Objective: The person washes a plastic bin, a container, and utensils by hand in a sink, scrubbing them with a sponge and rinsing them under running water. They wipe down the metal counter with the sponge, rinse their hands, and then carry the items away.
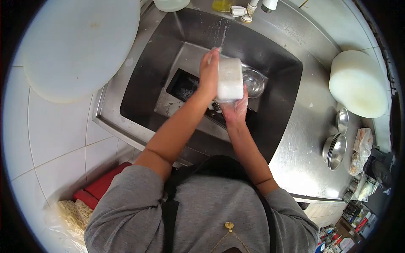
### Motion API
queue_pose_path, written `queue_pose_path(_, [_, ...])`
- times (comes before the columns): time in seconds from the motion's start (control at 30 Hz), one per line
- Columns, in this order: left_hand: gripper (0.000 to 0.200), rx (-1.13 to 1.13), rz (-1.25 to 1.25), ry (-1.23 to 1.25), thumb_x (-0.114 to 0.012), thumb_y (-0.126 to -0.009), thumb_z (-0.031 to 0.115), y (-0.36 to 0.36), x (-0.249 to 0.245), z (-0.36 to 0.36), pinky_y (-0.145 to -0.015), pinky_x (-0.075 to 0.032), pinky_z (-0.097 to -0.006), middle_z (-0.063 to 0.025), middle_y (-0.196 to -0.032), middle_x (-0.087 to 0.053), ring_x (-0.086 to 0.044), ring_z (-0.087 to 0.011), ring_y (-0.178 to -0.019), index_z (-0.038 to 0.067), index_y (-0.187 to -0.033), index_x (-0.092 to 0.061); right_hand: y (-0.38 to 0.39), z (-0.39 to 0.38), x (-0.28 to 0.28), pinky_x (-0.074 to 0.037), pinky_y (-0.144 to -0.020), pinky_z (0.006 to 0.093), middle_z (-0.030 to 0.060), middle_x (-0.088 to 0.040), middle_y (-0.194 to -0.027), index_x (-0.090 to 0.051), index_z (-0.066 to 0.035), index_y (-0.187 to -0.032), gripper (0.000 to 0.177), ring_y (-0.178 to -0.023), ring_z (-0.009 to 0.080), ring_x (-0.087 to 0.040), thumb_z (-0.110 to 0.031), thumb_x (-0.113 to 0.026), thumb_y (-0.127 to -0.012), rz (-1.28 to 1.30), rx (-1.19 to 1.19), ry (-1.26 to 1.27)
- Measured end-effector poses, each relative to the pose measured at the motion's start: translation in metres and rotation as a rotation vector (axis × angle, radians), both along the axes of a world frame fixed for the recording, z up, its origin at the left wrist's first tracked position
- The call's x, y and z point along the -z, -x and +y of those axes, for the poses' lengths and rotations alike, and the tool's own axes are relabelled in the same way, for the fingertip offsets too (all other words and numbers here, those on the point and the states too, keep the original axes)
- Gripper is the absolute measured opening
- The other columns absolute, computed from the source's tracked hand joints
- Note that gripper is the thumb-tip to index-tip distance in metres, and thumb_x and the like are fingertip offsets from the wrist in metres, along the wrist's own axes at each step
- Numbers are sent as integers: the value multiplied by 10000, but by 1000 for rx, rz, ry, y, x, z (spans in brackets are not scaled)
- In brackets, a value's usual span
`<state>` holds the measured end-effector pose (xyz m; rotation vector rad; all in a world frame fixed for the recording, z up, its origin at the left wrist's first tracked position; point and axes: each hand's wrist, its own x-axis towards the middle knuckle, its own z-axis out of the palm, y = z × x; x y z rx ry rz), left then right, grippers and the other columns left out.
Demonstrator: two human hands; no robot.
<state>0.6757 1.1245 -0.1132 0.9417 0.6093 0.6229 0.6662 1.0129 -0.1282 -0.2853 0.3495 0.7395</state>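
Observation:
Over the metal sink (274,71), a white rounded container (230,79) is held between my two hands. My left hand (209,74) presses against its left side, with the fingers pointing up. At its lower right, my right hand (236,110) supports it and looks wet, with some suds. Beneath them in the sink lies a long black tray (182,85) with soapy water in it, partly hidden by my forearms. A round metal bowl (253,83) sits in the sink just right of the container.
A white faucet (246,12) stands at the sink's back edge. Large white boards (80,46) (357,83) lean at left and right. Metal bowls (336,152) and a plastic-wrapped packet (361,149) are on the right counter (291,164). A red object (103,183) is lower left.

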Motion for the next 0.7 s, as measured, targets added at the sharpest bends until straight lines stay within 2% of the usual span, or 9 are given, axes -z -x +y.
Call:
queue_pose_path(0.07, [379,182,-6,393,-578,-898,361,-2,17,23,-813,-474,-369,-123,-1041,-575,-570,-215,-952,17,-1056,-576,6,-4,-1,-418,-975,431,103,-550,-1233,-486,-77,-1264,438,-1123,261,-534,-383,-388,-967,-54,-4,0])
queue_pose_path(0.2, [431,13,211,276,-594,-880,381,0,16,30,-681,-509,-372,-142,-898,-615,-617,-235,-754,-40,-971,-575,1,-21,18,-399,-974,334,122,-513,-1241,-416,-32,-1306,425,-1121,187,-506,-207,-533,-937,-380,-182,686])
queue_pose_path(0.27, [470,-119,311,39,-588,-877,399,0,15,32,-670,-515,-356,-161,-868,-620,-622,-238,-725,-64,-955,-571,7,-23,17,-385,-977,324,120,-492,-1246,-379,-23,-1326,499,-1143,191,-474,-208,-582,-909,-646,-104,768])
queue_pose_path(0.33, [446,-119,405,127,-577,-880,392,-4,15,21,-680,-520,-345,-151,-890,-628,-627,-224,-746,-48,-954,-579,12,-12,6,-368,-983,320,123,-456,-1261,-312,-29,-1368,675,-1180,209,-425,-237,-678,-839,-1139,0,894])
queue_pose_path(0.37, [434,-117,454,171,-572,-881,388,-4,16,15,-686,-522,-340,-147,-902,-632,-630,-218,-757,-40,-954,-583,5,-12,5,-374,-977,320,126,-459,-1259,-307,-39,-1374,701,-1170,211,-434,-235,-694,-823,-1096,10,936])
queue_pose_path(0.43, [348,280,117,366,-544,-895,299,16,1,-3,-729,-518,-335,-106,-976,-631,-630,-198,-832,-9,-1056,-569,-12,-14,-10,-386,-965,320,133,-464,-1254,-296,-60,-1385,755,-1149,215,-453,-232,-727,-790,-1008,34,1019])
queue_pose_path(0.5, [312,622,-55,336,-530,-901,205,31,-4,-23,-794,-503,-316,-65,-1044,-619,-616,-185,-920,28,-1158,-541,-31,-15,-20,-464,-868,313,141,-547,-1180,-401,-68,-1343,676,-1012,208,-559,-222,-737,-777,-815,-11,759])
queue_pose_path(0.63, [340,851,276,330,-533,-885,126,39,-36,-5,-816,-504,-323,-85,-1102,-607,-606,-179,-983,5,-1202,-516,-53,-23,-34,-522,-757,316,79,-634,-1031,-541,-80,-1210,540,-857,188,-631,-368,-717,-789,-471,-575,698])
queue_pose_path(0.7, [330,770,317,274,-535,-886,127,31,-41,4,-813,-506,-323,-100,-1100,-607,-608,-181,-976,-3,-1189,-524,-43,-17,-21,-499,-801,340,74,-636,-1033,-569,-105,-1174,498,-921,205,-614,-467,-626,-837,-342,-516,528])
